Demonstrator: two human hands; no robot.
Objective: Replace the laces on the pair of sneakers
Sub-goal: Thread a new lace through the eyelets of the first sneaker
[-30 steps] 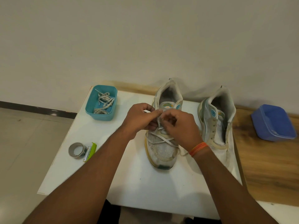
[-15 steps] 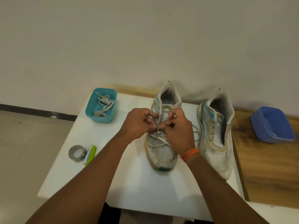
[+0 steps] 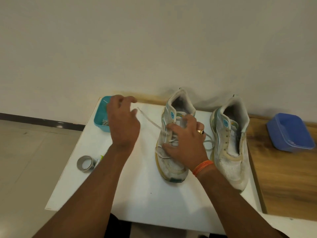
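Left hand [image 3: 123, 124] pulls lace [image 3: 151, 121] taut; right hand [image 3: 186, 143] presses left sneaker [image 3: 171, 167].

Left hand [image 3: 123, 124] raised out to the left, grip blurred; right hand [image 3: 186, 143] spread, fingers splayed downward

Two worn white sneakers [image 3: 173, 162] [image 3: 229, 152] are stood side by side, toes at 6 o'clock, a white lace [image 3: 151, 122] stretched toward 10 o'clock from the left one.

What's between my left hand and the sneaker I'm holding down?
In the head view, a white lace stretches from the left hand across bare table to the left sneaker.
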